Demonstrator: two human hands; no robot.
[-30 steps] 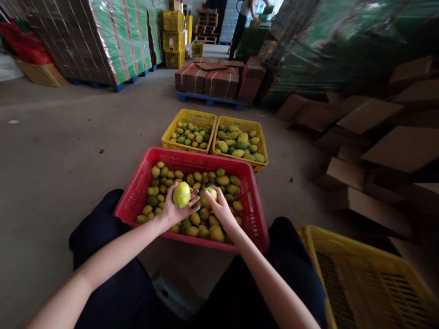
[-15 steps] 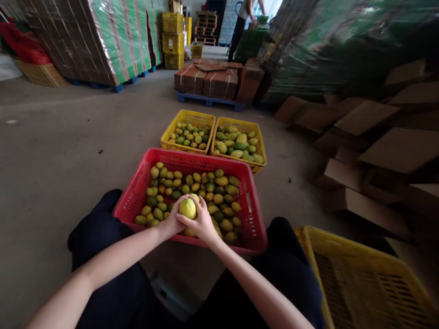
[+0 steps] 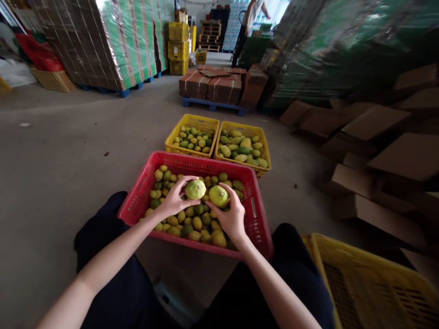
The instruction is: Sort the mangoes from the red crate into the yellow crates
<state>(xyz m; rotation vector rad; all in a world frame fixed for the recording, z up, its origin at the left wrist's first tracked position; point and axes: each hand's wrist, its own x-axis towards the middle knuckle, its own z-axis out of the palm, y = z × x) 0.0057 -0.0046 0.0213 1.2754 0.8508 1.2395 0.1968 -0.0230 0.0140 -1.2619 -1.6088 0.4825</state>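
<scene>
My left hand (image 3: 176, 197) grips a yellow-green lemon (image 3: 195, 189) between thumb and fingers. A second greenish lemon (image 3: 218, 196) is held by my right hand (image 3: 233, 212), its stem end facing me. The two fruits are side by side with a small gap, above a red crate (image 3: 137, 201) between my knees. Many loose yellow and green lemons (image 3: 197, 223) lie in that crate, some of them hidden under my hands.
Beyond the red crate stand two yellow crates (image 3: 217, 141) of similar fruit. Another yellow crate (image 3: 370, 260) is by my right knee. Cardboard boxes (image 3: 404, 155) are heaped at right. A pallet of flattened cartons (image 3: 212, 89) and a person (image 3: 252, 20) are farther back.
My hands, close together before with one lemon largely behind the other, have moved apart. Both lemons now show separately, one in each hand. The view has shifted slightly.
</scene>
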